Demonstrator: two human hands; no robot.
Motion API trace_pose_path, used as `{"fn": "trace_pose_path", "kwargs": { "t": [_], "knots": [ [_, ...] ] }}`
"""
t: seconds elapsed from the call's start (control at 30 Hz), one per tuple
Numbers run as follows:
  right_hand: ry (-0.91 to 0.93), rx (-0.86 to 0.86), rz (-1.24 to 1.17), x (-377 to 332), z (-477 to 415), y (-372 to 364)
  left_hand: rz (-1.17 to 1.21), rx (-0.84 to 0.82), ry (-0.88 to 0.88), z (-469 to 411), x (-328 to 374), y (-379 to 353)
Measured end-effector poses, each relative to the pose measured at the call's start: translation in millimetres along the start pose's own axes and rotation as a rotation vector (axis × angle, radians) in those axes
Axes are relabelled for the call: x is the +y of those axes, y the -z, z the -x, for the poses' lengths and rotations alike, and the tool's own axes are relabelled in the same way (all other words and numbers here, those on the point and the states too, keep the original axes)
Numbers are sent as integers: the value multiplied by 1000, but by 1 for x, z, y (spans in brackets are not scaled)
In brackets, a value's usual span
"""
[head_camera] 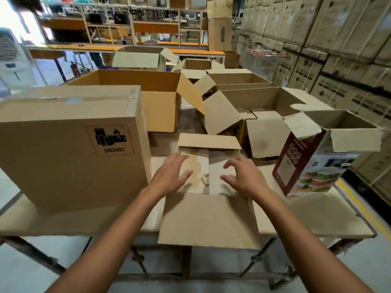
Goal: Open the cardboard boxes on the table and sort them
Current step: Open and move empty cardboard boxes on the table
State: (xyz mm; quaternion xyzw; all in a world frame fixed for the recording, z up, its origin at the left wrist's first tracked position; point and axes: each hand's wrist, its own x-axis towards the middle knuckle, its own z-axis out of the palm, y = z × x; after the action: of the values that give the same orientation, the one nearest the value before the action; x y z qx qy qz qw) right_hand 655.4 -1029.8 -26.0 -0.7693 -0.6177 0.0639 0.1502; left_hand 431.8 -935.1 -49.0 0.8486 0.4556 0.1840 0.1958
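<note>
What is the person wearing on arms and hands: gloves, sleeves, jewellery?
Nothing visible. The left hand and right hand are ungloved; the left forearm and right forearm are bare to the frame's edge. No sleeve, watch, band or ring shows.

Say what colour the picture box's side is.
The printed cardboard box has a dark red side; head view.

Light: bright, daylight blows out top-left corner
Shadows: soft, faint on tabletop (306,214)
Blur: left hand (171,176) and right hand (243,176) kinda smeared, far shelves (135,24) mushy
Edges: fisheye bend, stacked cartons (338,49) lean
</note>
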Motion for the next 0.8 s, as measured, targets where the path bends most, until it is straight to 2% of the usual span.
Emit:
{"fn": "trace_pose_path", "kwargs": {
  "t": [0.13, 0.23, 0.3, 0.47, 0.57, 0.67, 0.73, 0.8],
  "knots": [
    [-84, 83, -15, 17, -48, -9, 57, -6, 92, -60, -3, 5],
    [-269, 111, -202, 27, -86, -16, 254, -48, 206, -97, -10, 6],
    [-352, 126, -333, 36, -105, -17, 293, -36, 261, -112, -16, 2],
    [-359, 322, -540, 47, -145, -2, 309, 314, 281, -149, -15, 7],
    [-334, 374, -688, 48, -171, 9, 313, 426, 309, -179, -5, 10],
    [-251, 329, -669, 47, -192, 7, 383, 475, 334, -206, 1, 1],
    [-180, 200, -584, 50, -201, -6, 340, 359, 287, -218, -3, -16],
    [-138, -1, -458, 58, -205, -26, 142, 184, 244, -226, -14, -39]
  ]
}}
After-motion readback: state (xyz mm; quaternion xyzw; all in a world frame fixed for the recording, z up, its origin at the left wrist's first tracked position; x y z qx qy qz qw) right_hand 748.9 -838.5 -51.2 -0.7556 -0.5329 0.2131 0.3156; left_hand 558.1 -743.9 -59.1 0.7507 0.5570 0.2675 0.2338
